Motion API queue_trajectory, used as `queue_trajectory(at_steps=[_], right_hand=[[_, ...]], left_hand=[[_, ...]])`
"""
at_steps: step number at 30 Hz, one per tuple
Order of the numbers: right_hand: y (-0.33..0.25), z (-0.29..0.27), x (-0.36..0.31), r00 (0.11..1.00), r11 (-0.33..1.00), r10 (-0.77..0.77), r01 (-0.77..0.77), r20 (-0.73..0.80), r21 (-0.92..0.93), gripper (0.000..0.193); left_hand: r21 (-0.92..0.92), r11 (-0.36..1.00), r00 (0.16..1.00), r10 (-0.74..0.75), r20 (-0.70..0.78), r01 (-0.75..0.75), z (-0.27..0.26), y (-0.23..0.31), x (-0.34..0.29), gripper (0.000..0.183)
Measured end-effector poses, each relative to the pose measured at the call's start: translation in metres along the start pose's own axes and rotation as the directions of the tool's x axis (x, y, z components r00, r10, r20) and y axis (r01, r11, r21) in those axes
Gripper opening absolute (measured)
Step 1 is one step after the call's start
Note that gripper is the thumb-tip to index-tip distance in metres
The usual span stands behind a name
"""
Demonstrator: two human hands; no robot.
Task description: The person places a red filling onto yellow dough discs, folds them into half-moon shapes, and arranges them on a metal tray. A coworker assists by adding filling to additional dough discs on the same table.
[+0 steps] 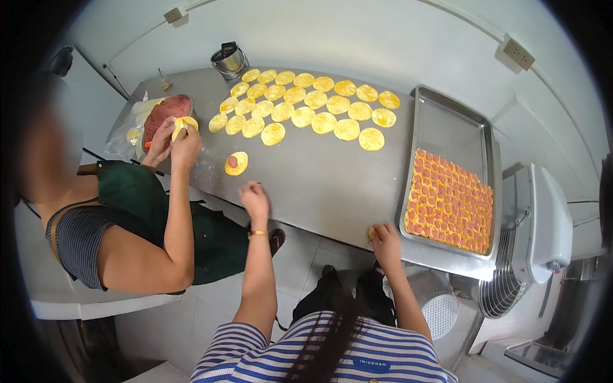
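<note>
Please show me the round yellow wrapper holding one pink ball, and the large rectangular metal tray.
Round yellow wrapper with one pink ball (242, 161): head view, its yellow right side.
Large rectangular metal tray (452, 127): head view, far part of its floor.

We wear a short-sleeved, blue-and-white striped shirt (405, 341) with a blue patch (371, 364), a gold-toned bracelet (258, 233) on the left wrist (258, 225), dark trousers (317, 300) and dark shoes (329, 272), our dark hair (327, 341) long.
</note>
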State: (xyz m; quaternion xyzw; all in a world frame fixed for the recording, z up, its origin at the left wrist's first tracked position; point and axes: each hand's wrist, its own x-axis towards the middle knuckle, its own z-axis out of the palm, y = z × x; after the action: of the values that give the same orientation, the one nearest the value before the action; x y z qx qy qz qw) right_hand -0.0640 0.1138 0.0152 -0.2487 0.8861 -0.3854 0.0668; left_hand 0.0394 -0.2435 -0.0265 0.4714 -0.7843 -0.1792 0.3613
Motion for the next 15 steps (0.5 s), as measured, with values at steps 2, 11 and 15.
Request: queue_trajectory(at_steps=[2, 11, 15], right_hand=[[0.001, -0.010, -0.003, 0.999, 0.995, -0.015, 0.011, 0.038, 0.100, 0.031], [0.048, -0.120, -0.019, 0.952, 0.820, 0.305, -0.278, 0.029, 0.501, 0.043], [0.099, -0.202, 0.014, 0.927, 0.808, 0.356, -0.241, -0.121, 0.537, 0.046]], left_hand=[[0.145, 0.989, 0.990, 0.006, -0.141, 0.015, 0.002, -0.027, 0.031, 0.020], [0.328, 0.944, 0.997, -0.056, 0.050, 0.036, 0.039, -0.112, 0.109, 0.021], [0.260, 0.937, 0.968, -0.251, 0.032, 0.234, 0.053, -0.143, 0.123, 0.032]])
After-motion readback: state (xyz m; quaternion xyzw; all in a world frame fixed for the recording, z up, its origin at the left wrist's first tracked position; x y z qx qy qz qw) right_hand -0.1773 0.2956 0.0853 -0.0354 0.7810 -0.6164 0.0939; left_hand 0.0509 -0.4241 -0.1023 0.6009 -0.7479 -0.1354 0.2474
